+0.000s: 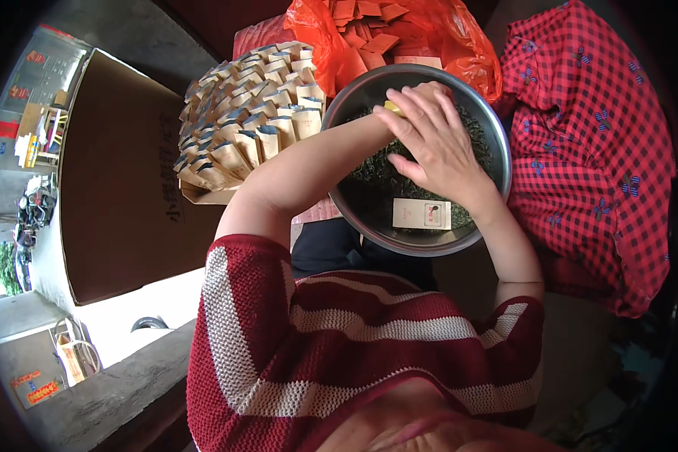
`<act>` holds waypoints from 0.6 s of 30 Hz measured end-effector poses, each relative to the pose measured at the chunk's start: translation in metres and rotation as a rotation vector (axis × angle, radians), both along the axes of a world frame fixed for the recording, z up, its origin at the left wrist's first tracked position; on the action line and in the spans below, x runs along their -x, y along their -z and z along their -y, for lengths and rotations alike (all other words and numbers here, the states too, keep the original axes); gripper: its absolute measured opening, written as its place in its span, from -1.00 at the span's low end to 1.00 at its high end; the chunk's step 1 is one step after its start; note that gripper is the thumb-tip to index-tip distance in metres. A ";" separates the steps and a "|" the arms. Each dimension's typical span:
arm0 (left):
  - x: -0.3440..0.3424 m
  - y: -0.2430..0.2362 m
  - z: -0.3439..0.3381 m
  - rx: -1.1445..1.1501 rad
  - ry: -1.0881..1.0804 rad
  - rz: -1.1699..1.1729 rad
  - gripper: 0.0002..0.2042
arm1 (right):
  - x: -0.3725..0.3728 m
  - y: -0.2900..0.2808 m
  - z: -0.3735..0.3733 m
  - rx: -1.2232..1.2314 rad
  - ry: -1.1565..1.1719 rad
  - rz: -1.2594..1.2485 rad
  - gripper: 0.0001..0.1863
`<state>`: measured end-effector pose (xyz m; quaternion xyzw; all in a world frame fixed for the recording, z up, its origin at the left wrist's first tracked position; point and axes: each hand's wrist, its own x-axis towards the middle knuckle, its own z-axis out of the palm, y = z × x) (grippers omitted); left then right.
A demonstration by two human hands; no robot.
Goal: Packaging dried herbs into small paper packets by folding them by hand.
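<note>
Dark green leaves (pixel 373 169) are contained in a round, silver metal bowl (pixel 429 240), where a flat, cream paper packet (pixel 409 214) is also laid. Above them, the right hand (pixel 438 151) is held with fingers apart; the left hand (pixel 432 91) is partly covered, its grip undeterminable. Upright tan paper packets (pixel 252 113) are grouped leftward.

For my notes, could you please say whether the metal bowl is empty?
Not empty: the metal bowl holds green leaves, visible beside the pale packet.
</note>
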<state>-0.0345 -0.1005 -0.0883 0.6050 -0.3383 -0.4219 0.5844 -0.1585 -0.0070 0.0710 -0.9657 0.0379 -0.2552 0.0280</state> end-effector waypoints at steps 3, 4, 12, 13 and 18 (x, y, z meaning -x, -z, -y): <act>-0.006 -0.053 -0.040 0.760 0.666 1.096 -0.60 | 0.038 0.004 0.036 0.023 0.313 -0.053 -0.19; 0.011 -0.095 -0.031 0.469 0.721 1.712 -0.68 | 0.043 0.003 0.045 -0.010 0.348 -0.051 -0.20; -0.057 -0.119 -0.051 -0.019 0.236 0.984 -0.74 | 0.053 0.022 0.064 -0.113 0.352 -0.248 -0.59; -0.063 -0.116 -0.037 0.043 0.138 0.993 -0.69 | 0.049 0.021 0.063 -0.148 0.331 -0.312 -0.60; -0.092 -0.101 0.046 -0.125 0.149 1.015 -0.29 | 0.028 0.023 0.077 -0.198 0.294 -0.329 -0.60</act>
